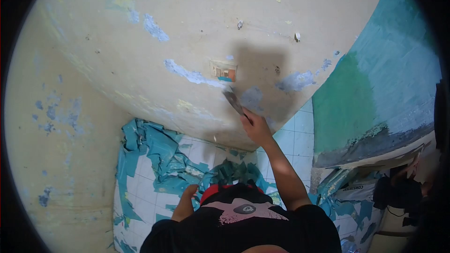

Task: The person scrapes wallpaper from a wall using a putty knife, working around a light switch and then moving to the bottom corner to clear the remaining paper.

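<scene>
My right hand is closed around the handle of a scraper. The scraper's blade end meets or nearly meets the beige wall, just below a recessed electrical box with an orange-brown patch inside. Bluish bare patches show to the left of the blade, including a long pale strip, and a grey-blue patch lies to its right. Low beside my body is my left hand, away from the wall. Its thumb side shows, but the other fingers are hidden.
Crumpled teal peeled paint sheets lie over the white tiled floor at the wall's foot. A green and blue wall stands on the right. Dark items and a printed white bag sit at lower right.
</scene>
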Motion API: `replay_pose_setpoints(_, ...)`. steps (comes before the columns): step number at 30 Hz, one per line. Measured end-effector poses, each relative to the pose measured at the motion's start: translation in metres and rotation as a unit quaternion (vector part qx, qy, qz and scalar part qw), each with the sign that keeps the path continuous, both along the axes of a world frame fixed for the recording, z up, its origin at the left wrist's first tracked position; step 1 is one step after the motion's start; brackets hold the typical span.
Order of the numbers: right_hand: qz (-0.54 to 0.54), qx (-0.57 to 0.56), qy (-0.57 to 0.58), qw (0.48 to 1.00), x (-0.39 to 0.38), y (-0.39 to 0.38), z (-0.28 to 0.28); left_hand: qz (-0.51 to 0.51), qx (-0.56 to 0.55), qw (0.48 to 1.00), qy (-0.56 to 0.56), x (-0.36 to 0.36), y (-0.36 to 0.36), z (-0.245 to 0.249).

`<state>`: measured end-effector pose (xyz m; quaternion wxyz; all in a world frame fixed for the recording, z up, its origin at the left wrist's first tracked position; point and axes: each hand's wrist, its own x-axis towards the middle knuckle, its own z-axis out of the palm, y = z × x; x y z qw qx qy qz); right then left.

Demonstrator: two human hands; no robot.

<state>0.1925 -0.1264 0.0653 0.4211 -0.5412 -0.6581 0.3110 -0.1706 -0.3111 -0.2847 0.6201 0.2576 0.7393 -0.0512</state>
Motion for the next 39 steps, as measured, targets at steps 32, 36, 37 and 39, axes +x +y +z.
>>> replay_pose_setpoints(32,-0.046,-0.078,0.127,0.988,0.055,-0.075,-0.132,0.021,0.062,0.997,-0.027,-0.005,0.000,0.008)
replay_pose_setpoints(36,-0.095,-0.184,0.208,0.956,0.080,-0.090,-0.144,0.026,0.039,0.999,-0.017,-0.009,-0.010,0.006)
replay_pose_setpoints(37,-0.101,-0.214,0.268,0.934,0.081,-0.093,-0.139,0.020,0.029,0.999,-0.017,-0.010,-0.011,0.007)
replay_pose_setpoints(39,-0.109,-0.232,0.265,0.930,0.081,-0.084,-0.134,0.011,0.015,1.000,-0.015,-0.014,-0.013,0.002)
